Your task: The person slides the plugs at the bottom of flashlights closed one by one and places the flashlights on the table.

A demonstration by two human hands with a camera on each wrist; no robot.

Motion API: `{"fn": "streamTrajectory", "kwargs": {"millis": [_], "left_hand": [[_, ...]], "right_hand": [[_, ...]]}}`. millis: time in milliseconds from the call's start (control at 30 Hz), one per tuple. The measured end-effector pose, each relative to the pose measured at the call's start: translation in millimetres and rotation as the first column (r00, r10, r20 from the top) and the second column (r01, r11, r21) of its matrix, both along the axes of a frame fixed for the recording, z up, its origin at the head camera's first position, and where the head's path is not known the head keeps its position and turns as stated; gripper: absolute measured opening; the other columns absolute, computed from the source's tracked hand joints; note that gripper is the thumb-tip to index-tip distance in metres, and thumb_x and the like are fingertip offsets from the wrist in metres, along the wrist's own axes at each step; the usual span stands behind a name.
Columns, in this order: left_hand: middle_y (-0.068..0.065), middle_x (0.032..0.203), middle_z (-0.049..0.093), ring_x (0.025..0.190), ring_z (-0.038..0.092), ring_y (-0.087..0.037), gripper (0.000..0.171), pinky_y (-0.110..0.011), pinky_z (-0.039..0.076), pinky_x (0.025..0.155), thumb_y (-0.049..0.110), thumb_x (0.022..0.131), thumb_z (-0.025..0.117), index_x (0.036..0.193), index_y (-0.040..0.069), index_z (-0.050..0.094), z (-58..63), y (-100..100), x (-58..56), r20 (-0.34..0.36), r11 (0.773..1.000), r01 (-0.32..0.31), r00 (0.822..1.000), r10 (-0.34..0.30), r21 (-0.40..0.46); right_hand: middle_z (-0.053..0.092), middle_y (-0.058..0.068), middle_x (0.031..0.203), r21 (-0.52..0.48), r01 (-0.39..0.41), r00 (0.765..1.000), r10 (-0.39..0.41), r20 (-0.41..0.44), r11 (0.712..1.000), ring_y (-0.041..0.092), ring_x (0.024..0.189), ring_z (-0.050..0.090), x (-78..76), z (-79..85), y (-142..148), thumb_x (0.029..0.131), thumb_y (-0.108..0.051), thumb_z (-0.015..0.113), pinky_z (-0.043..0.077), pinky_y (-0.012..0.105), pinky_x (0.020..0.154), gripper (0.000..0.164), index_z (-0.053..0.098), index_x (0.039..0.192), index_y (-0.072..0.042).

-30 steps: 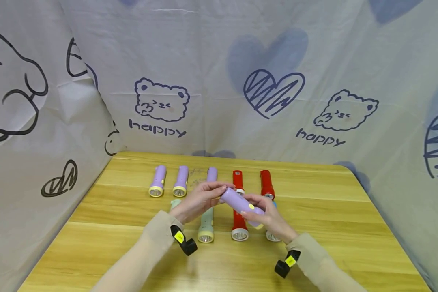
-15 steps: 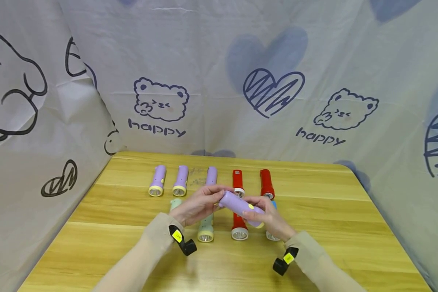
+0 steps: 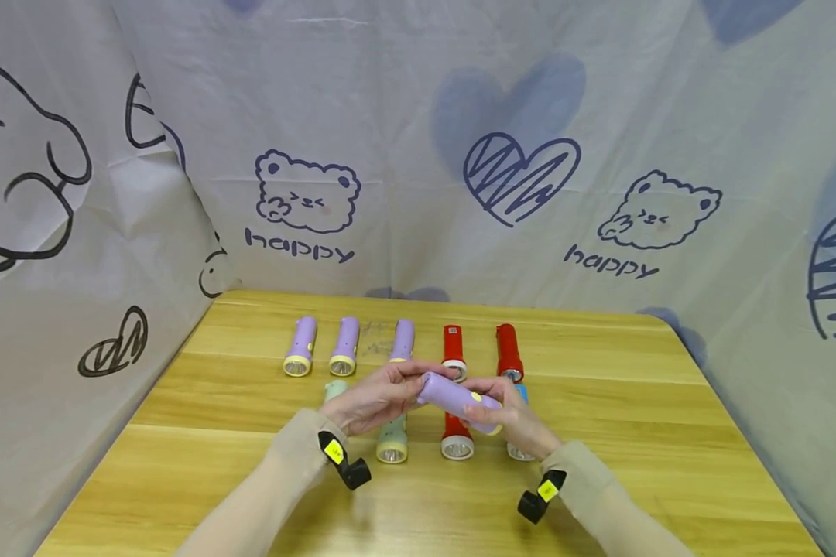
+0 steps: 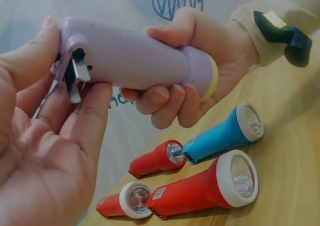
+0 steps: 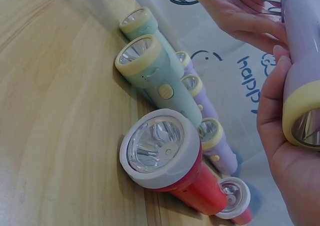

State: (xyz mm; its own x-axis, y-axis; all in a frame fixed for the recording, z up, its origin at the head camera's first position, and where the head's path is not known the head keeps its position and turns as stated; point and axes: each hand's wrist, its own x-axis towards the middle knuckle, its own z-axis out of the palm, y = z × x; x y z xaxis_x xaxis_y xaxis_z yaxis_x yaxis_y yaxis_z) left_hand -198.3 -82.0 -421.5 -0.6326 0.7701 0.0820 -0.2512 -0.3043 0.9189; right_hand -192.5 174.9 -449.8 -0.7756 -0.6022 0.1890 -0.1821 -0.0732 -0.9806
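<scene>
Both hands hold a purple flashlight (image 3: 449,396) with a yellow button and yellow rim above the table's middle, tilted with its lamp end toward the lower right. My right hand (image 3: 519,422) grips the lamp end, thumb on one side and fingers curled round the other. At the tail, my left hand (image 3: 379,396) pinches the flashlight between thumb and fingers. In the left wrist view, folding metal prongs (image 4: 76,80) stick out of the tail beside the left fingers. The yellow-rimmed lens (image 5: 306,128) shows in the right wrist view.
On the wooden table (image 3: 202,464) lie several flashlights in two rows: purple ones (image 3: 301,346) at back left, red ones (image 3: 508,352) at back right. Nearer are green (image 3: 392,445), red (image 3: 457,439) and blue (image 3: 521,393) ones, partly behind the hands. Printed cloth (image 3: 418,155) hangs behind.
The tail of the held purple flashlight has come down slightly, so it lies a little flatter. My left hand has lowered with it; the right hand has barely shifted.
</scene>
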Motion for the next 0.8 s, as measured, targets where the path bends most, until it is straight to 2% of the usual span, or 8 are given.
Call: {"fn": "streamTrajectory", "kwargs": {"millis": [300,500,800], "left_hand": [[-0.001,0.142,0.053,0.123,0.047,-0.017,0.028,-0.018,0.046,0.098,0.025,0.101,0.060,0.127,0.023,0.069,-0.9,0.2,1.5,0.035,1.000,0.005,0.999,-0.004,-0.026],[-0.009,0.149,0.046,0.120,0.046,-0.016,0.030,-0.015,0.048,0.092,0.022,0.103,0.056,0.130,0.021,0.068,-2.9,-0.2,3.4,0.049,1.000,-0.018,0.999,0.019,-0.014],[-0.004,0.142,0.049,0.117,0.046,-0.014,0.026,-0.012,0.050,0.087,0.022,0.101,0.059,0.125,0.022,0.070,-1.9,0.8,4.9,0.085,0.999,-0.037,0.996,0.039,-0.017]], "right_hand": [[0.071,-0.007,0.106,0.009,-0.035,0.999,0.035,0.039,0.999,0.011,0.095,0.062,-2.2,0.8,-0.2,0.091,-0.022,0.066,0.060,0.028,0.080,0.024,0.073,0.113,-0.027],[0.071,-0.007,0.106,0.023,-0.026,0.999,0.025,0.038,0.999,0.012,0.094,0.062,-3.9,1.9,-1.8,0.091,-0.023,0.066,0.059,0.026,0.078,0.025,0.072,0.114,-0.028],[0.071,-0.008,0.107,0.024,-0.020,0.998,0.019,0.052,1.000,0.012,0.096,0.062,-3.0,0.4,-2.4,0.091,-0.022,0.065,0.060,0.027,0.080,0.024,0.072,0.113,-0.028]]}}
